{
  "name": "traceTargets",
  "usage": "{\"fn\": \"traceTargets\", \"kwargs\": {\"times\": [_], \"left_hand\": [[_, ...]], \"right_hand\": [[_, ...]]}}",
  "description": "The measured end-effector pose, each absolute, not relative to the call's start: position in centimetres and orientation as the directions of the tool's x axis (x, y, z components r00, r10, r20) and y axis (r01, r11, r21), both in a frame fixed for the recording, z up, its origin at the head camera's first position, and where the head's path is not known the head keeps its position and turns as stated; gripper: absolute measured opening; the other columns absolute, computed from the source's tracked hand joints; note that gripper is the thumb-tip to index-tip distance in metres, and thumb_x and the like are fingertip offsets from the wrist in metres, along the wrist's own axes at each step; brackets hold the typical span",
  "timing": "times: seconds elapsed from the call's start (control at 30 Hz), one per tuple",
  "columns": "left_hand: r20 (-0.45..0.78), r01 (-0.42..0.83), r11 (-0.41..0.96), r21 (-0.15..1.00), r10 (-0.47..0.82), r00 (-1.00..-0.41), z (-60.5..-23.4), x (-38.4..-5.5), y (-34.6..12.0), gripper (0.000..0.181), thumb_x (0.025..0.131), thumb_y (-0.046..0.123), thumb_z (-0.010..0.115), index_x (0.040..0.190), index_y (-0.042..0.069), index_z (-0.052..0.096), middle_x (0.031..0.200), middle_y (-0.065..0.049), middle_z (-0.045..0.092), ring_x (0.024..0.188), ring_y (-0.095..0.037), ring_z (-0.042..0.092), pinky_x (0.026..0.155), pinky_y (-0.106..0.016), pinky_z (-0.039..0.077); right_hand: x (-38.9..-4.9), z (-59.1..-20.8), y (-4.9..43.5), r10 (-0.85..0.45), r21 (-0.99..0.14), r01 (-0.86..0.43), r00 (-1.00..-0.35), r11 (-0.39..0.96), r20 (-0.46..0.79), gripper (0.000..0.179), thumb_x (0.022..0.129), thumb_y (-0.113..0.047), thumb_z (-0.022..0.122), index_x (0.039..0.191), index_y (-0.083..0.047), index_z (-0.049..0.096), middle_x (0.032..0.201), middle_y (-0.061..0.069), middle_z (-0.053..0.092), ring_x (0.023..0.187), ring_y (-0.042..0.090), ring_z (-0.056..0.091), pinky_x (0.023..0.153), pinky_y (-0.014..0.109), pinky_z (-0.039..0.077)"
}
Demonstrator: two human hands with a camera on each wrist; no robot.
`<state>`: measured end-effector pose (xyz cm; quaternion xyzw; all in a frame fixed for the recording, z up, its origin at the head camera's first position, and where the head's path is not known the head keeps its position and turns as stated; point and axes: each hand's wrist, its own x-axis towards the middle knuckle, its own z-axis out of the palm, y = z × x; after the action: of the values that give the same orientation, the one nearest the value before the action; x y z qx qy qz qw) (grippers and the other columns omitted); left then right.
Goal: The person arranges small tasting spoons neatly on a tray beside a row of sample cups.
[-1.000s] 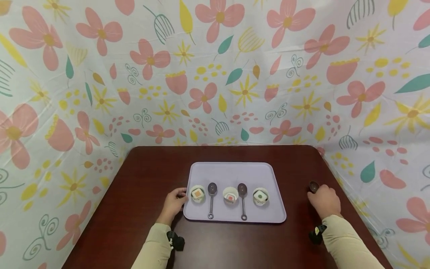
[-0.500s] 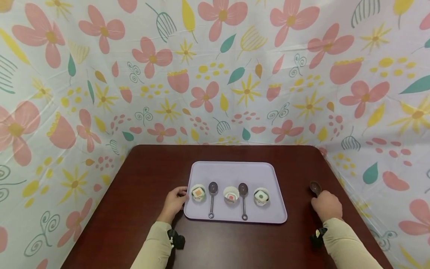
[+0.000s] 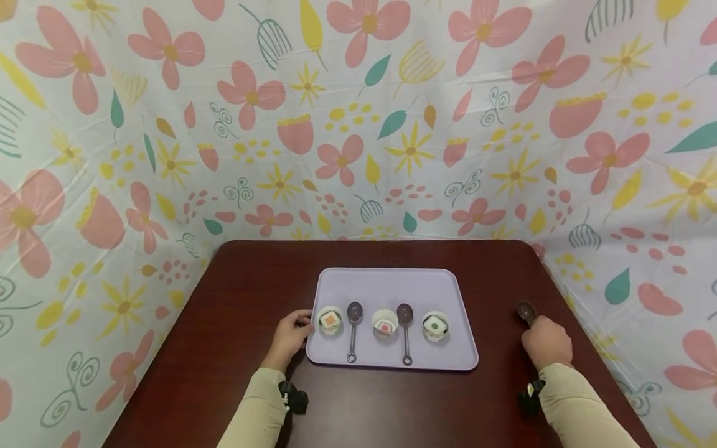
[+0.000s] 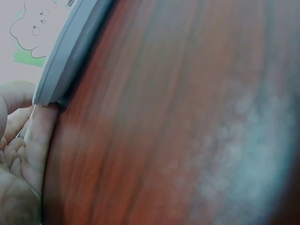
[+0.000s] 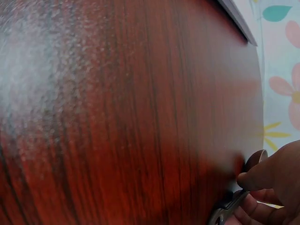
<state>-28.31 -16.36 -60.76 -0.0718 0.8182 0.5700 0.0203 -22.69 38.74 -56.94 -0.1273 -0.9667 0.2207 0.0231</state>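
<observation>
my left hand (image 3: 290, 341) is closed on the left edge of the pale lilac tray (image 3: 381, 286), with digits above and below the rim in the left wrist view. my right hand (image 3: 548, 343), well to the right of the tray, is closed too: it pinches the handle of a dark brown spoon (image 3: 526, 311), whose bowl points away from me, over the right side of the dark red-brown table (image 3: 246, 292). i cannot tell whether that spoon touches the wood. on the tray three small cups stand in a row: the left cup (image 3: 330, 333) holds a white piece with an orange square, the middle cup (image 3: 384, 315) one with a reddish mark, the right cup (image 3: 435, 340) one with a green dot. between the left and middle cups lies one dark spoon (image 3: 354, 314); another spoon (image 3: 405, 312) lies just beside the middle cup, on its right. behind the table hangs a flowered cloth (image 3: 358, 124).
</observation>
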Motion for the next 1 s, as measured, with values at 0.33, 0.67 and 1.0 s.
{"fn": "traceTargets", "kwargs": {"times": [0.33, 0.67, 1.0], "left_hand": [[-0.11, -0.134, 0.332, 0.934, -0.092, -0.99, -61.0, -28.4, -16.7, 0.033, 0.082, 0.009, 0.066, 0.115, 0.012, 0.062, 0.097, -0.007, 0.056, 0.078, -0.022, 0.054, 0.053, -0.035, 0.052], [-0.107, -0.126, 0.34, 0.932, -0.072, -0.992, -61.2, -28.5, -16.6, 0.034, 0.082, 0.01, 0.066, 0.116, 0.011, 0.061, 0.097, -0.007, 0.056, 0.078, -0.022, 0.054, 0.054, -0.035, 0.052], [-0.125, -0.144, 0.327, 0.934, -0.079, -0.989, -61.2, -28.6, -16.5, 0.033, 0.082, 0.01, 0.066, 0.115, 0.014, 0.061, 0.098, -0.007, 0.056, 0.079, -0.022, 0.054, 0.055, -0.034, 0.053]], "right_hand": [[-22.5, -55.9, 38.4, 0.255, -0.425, 0.234, -0.967, 0.874, -0.006, 0.017, 0.083, -0.005, 0.04, 0.074, 0.002, 0.053, 0.064, 0.016, 0.053, 0.052, 0.028, 0.048, 0.044, 0.039, 0.037], [-22.3, -55.9, 38.5, 0.252, -0.427, 0.22, -0.968, 0.877, 0.017, 0.021, 0.082, -0.008, 0.04, 0.062, -0.011, 0.036, 0.057, 0.007, 0.043, 0.049, 0.023, 0.04, 0.044, 0.035, 0.032], [-22.4, -55.8, 38.9, 0.297, -0.496, 0.296, -0.952, 0.816, -0.078, 0.022, 0.088, -0.018, 0.05, 0.081, 0.001, 0.059, 0.056, 0.005, 0.056, 0.05, 0.022, 0.051, 0.047, 0.037, 0.04]]}}
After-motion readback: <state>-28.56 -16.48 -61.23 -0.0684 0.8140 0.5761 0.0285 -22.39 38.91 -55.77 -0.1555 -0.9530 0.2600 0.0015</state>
